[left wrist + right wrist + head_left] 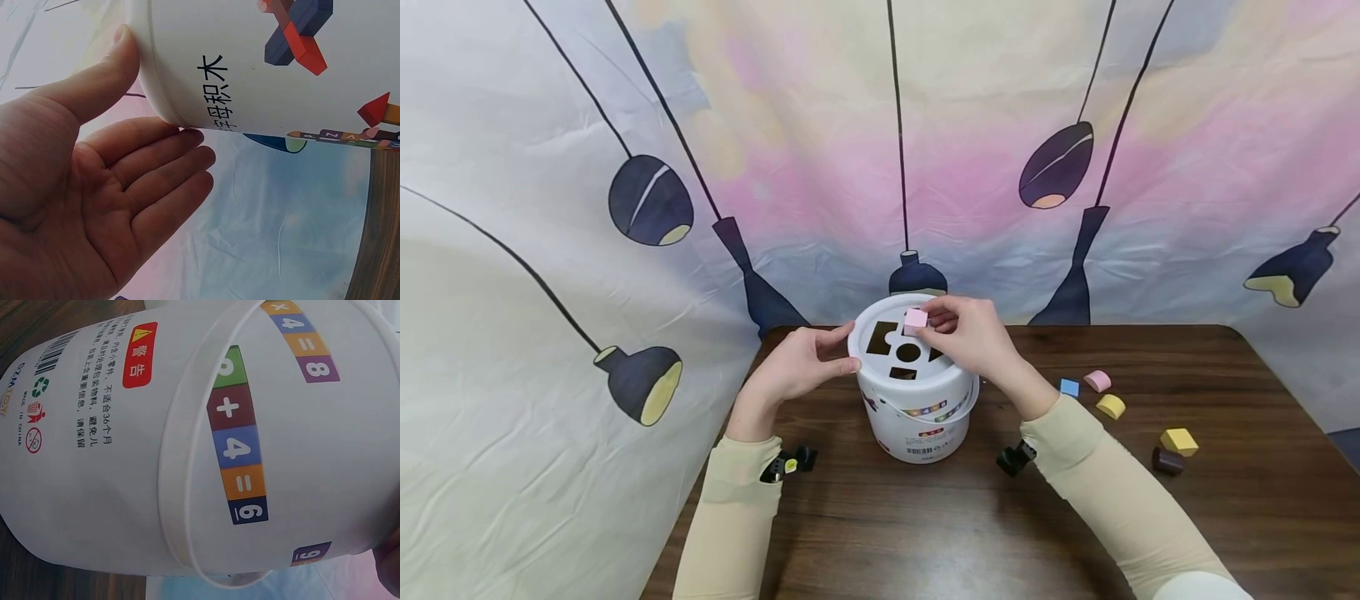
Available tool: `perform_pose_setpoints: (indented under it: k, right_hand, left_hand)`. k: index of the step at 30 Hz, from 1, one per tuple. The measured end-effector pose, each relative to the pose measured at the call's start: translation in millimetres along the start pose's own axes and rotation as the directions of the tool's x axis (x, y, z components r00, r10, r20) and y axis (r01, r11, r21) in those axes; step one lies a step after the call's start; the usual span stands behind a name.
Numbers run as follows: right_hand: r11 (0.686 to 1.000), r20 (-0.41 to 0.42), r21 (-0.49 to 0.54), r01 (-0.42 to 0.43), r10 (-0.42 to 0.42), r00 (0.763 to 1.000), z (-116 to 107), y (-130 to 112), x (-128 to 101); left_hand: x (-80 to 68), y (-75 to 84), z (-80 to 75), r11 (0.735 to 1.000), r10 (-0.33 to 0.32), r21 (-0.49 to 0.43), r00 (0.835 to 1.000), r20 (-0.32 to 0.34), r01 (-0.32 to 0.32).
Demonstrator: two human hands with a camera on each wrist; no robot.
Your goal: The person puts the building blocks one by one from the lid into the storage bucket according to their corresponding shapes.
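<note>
I am seated at a dark wooden table (1150, 517), looking down at a white plastic bucket (917, 417) that stands upright near the far edge. Its lid (880, 321) has shaped holes cut into it: a square, a round one and a few others.

My right hand (973, 337) pinches a small pink block (915, 321) between thumb and fingertips, holding it just above the lid, close to the square hole. The block looks like a cube, though part of it is hidden by my fingers. The right wrist camera shows only the bucket's side, its white carrying handle (181, 487) and a strip of coloured number squares.

My left hand (793, 367) steadies the bucket. Its fingers are straight and relaxed, not curled; the thumb presses against the lid's rim and the fingertips touch the wall just under it, as the left wrist view shows plainly.

I judge that I am in the middle of posting this block: it is held over the lid but not yet in any hole. The next move calls for turning the block so its face lines up with the matching hole, then lowering it straight through while my left hand keeps the bucket from sliding.

More blocks lie on the table well to my right: a blue block (1069, 387), a pink rounded block (1098, 381), two yellow blocks (1110, 406) and a dark brown block (1167, 461).
</note>
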State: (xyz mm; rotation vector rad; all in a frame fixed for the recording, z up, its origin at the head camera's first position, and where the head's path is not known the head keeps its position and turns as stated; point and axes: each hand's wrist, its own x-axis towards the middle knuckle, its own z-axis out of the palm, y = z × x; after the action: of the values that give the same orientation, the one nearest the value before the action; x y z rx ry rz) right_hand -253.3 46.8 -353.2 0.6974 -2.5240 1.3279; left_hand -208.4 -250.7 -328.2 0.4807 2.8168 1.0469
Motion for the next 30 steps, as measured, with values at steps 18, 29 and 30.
perform_pose_setpoints:
  k: [18, 29, 30]
  right_hand:
    - [0.999, 0.029, -0.037, 0.033, -0.032, 0.999, -1.3, -0.5, -1.2]
    - [0.999, 0.031, -0.022, 0.039, -0.038, 0.999, -2.4, 0.6, -2.0]
    - [0.999, 0.031, -0.022, 0.038, -0.038, 0.999, -2.4, 0.8, -1.8]
  left_hand:
    - [-0.9, -0.5, 0.3, 1.0, 0.005, -0.004, 1.0, -0.005, -0.005]
    - [0.8, -1.5, 0.1, 1.0, 0.009, 0.0, 1.0, -0.003, -0.009]
    - [0.8, -1.4, 0.0, 1.0, 0.008, 0.003, 1.0, -0.004, -0.008]
